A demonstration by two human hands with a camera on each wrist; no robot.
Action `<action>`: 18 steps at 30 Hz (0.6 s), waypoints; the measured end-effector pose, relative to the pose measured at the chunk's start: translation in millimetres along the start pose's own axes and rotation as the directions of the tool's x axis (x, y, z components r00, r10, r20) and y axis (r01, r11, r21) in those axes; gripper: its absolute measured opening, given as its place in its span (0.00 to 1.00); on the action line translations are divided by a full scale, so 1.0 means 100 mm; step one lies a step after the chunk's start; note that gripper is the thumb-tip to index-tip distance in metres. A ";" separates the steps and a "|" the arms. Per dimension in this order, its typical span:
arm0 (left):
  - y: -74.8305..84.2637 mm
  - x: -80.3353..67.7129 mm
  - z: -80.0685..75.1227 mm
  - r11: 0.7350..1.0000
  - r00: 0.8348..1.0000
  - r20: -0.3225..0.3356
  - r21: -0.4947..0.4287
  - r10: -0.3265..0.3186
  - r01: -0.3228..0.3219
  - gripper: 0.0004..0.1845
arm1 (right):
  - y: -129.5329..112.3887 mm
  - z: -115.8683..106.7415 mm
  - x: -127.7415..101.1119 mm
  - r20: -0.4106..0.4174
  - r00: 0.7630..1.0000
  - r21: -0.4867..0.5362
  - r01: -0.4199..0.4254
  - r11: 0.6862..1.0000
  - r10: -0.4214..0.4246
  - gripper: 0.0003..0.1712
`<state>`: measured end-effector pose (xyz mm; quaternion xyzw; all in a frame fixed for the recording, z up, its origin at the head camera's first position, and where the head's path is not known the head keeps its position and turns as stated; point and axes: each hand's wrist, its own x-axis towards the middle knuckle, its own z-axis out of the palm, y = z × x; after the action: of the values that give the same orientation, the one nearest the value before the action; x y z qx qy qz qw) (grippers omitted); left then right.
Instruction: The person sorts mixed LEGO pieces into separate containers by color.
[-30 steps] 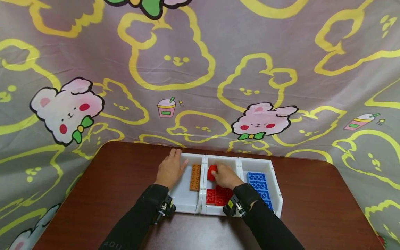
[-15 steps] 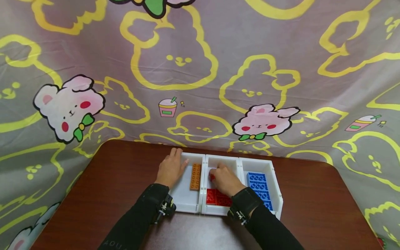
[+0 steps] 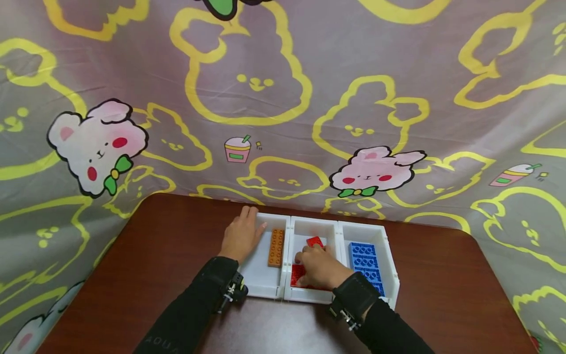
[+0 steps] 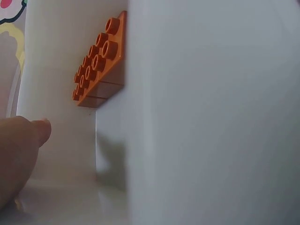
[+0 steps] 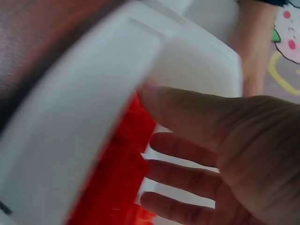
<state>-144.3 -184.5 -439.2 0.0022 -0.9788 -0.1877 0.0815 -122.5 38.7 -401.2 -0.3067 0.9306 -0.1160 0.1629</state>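
Note:
Three white boxes stand side by side. My left hand (image 3: pixel 240 235) straddles the left wall of the left white box (image 3: pixel 261 287), thumb inside and fingers outside, holding it. An orange brick (image 3: pixel 276 247) lies along that box's right side. Over the middle white box (image 3: pixel 314 295) is my right hand (image 3: pixel 322 266), its fingers spread over several red bricks (image 3: pixel 297 274), mostly hidden beneath it. In the right wrist view the thumb reaches the edge of the red bricks (image 5: pixel 117 164), with the other fingers fairly straight alongside. Beyond the fingers lies a loose red brick (image 3: pixel 315 241).
In the right white box (image 3: pixel 391 265) several blue bricks (image 3: pixel 366 265) lie in a column. The boxes sit on a brown wooden table (image 3: pixel 177 236), with a patterned cloth (image 3: pixel 283 147) hanging behind it.
The right hand has let go of a red brick, which now lies at the middle box's far end. The hand has come back toward the nearer red bricks. The left hand stays put.

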 end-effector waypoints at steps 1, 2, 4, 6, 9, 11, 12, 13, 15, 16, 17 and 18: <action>0.00 0.00 0.00 1.000 1.000 0.008 -0.001 -0.007 0.007 0.25 | 0.00 0.04 0.01 -0.007 1.000 -0.027 0.008 1.000 -0.008 0.23; 0.00 0.01 -0.01 1.000 1.000 0.020 -0.001 -0.015 0.015 0.25 | 0.01 0.07 0.02 -0.022 1.000 -0.049 0.011 0.999 -0.012 0.23; -0.01 0.01 0.00 1.000 0.999 0.035 -0.001 -0.025 0.025 0.25 | 0.03 0.13 0.05 -0.074 0.997 -0.069 0.012 0.998 -0.017 0.21; 0.00 0.01 0.01 1.000 0.999 0.042 0.000 -0.030 0.030 0.25 | 0.06 0.17 0.08 -0.139 0.990 -0.065 0.010 0.998 -0.019 0.19; 0.01 0.00 0.00 1.000 0.999 0.037 -0.004 -0.031 0.031 0.25 | 0.10 0.16 0.12 -0.282 0.959 -0.067 0.016 0.998 -0.034 0.17; 0.01 0.00 -0.01 1.000 0.999 0.023 -0.008 -0.024 0.024 0.25 | 0.13 0.14 0.14 -0.404 0.913 -0.123 0.008 0.992 -0.057 0.16; 0.02 0.00 -0.01 1.000 1.000 0.018 -0.007 -0.021 0.022 0.25 | 0.14 0.13 0.15 -0.460 0.885 -0.154 -0.006 0.988 -0.067 0.16; 0.02 0.00 -0.01 1.000 1.000 0.012 -0.005 -0.020 0.020 0.25 | 0.16 0.12 0.16 -0.510 0.857 -0.187 -0.024 0.982 -0.077 0.16; 0.02 0.00 -0.01 1.000 1.000 0.004 0.000 -0.018 0.018 0.25 | 0.18 0.12 0.18 -0.575 0.812 -0.245 -0.053 0.968 -0.101 0.16; 0.02 0.00 -0.01 1.000 1.000 0.006 0.003 -0.020 0.020 0.25 | 0.20 0.14 0.19 -0.587 0.801 -0.276 -0.062 0.959 -0.117 0.14; 0.01 0.00 -0.01 1.000 1.000 0.007 0.005 -0.021 0.021 0.24 | 0.22 0.16 0.20 -0.587 0.798 -0.304 -0.060 0.951 -0.137 0.13; 0.01 0.00 0.00 1.000 1.000 0.012 0.007 -0.023 0.023 0.24 | 0.23 0.18 0.20 -0.580 0.798 -0.332 -0.049 0.942 -0.163 0.11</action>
<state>-144.5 -183.6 -438.6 0.0125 -0.9798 -0.1855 0.0733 -143.0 43.0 -430.2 -0.3054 0.9300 -0.0542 -0.1970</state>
